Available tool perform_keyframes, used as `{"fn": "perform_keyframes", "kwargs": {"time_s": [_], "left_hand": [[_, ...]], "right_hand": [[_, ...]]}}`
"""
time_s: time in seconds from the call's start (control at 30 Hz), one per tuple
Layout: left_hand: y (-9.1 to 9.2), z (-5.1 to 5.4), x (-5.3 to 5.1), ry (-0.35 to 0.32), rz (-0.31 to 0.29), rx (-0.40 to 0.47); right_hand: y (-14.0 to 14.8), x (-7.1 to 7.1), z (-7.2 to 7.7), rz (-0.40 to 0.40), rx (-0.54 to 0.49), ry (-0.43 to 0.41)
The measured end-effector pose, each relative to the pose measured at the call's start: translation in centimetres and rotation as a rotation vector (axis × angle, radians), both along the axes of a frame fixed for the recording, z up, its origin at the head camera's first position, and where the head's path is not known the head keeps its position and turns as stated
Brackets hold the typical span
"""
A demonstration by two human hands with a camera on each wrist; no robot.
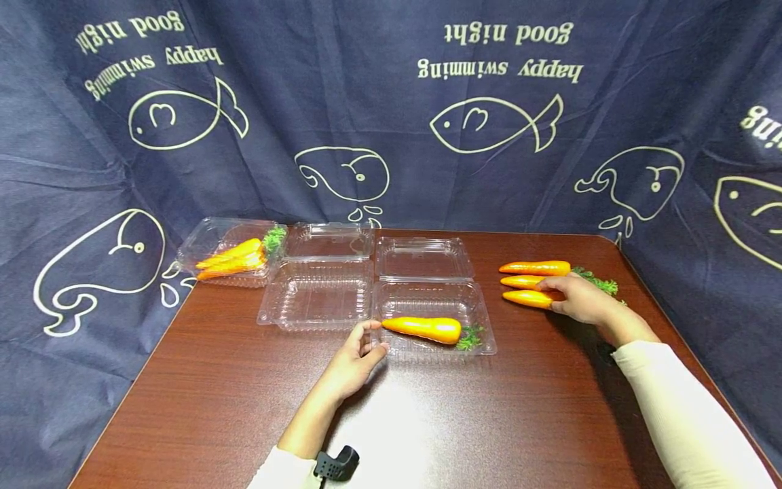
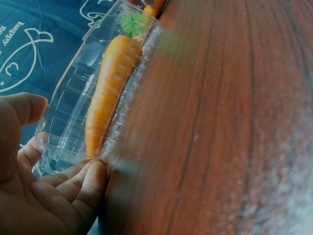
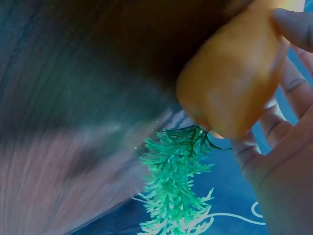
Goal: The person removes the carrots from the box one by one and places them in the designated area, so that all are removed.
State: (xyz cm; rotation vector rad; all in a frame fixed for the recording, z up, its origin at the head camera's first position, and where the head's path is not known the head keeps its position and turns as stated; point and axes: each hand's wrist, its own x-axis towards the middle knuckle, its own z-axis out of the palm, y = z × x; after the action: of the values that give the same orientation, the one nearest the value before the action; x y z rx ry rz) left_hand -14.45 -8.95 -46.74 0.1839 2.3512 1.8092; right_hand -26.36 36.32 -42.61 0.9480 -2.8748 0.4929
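Note:
An orange carrot with green leaves (image 1: pixel 427 329) lies in the base of the right-hand open clear plastic container (image 1: pixel 485 309). My left hand (image 1: pixel 356 360) is at that container's near left corner; in the left wrist view its thumb and fingertips (image 2: pixel 95 171) meet at the rim, beside the carrot's thin tip. On the right, my right hand (image 1: pixel 583 299) grips the nearest carrot (image 1: pixel 528 299) of three side by side. The right wrist view shows thumb and fingers around the thick end of this carrot (image 3: pixel 230 78), its green leaves (image 3: pixel 178 181) hanging free.
Left of the carrot's container stands another open clear container (image 1: pixel 318 299) with its lid folded back. At the far left, a closed clear container (image 1: pixel 189 248) holds several carrots (image 1: pixel 235 258). A dark blue printed curtain (image 1: pixel 391 88) hangs behind the brown table (image 1: pixel 201 394).

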Motion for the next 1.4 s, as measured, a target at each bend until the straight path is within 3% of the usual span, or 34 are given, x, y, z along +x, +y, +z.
{"fn": "perform_keyframes", "kwargs": {"time_s": [0.57, 0.93, 1.17, 1.4], "left_hand": [[0.0, 0.0, -0.1, -0.008, -0.002, -0.002], [-0.1, 0.0, 0.1, 0.011, -0.007, -0.003], [-0.1, 0.0, 0.1, 0.006, -0.005, -0.006], [0.0, 0.0, 0.0, -0.017, -0.007, -0.003]], "right_hand": [[-0.4, 0.0, 0.6, -0.005, 0.018, 0.016], [-1.9, 0.2, 2.1, 0.004, -0.01, 0.027], [-3.9, 0.2, 3.3, 0.059, -0.111, -0.023], [-5.3, -0.2, 4.2, 0.052, -0.08, -0.033]]}}
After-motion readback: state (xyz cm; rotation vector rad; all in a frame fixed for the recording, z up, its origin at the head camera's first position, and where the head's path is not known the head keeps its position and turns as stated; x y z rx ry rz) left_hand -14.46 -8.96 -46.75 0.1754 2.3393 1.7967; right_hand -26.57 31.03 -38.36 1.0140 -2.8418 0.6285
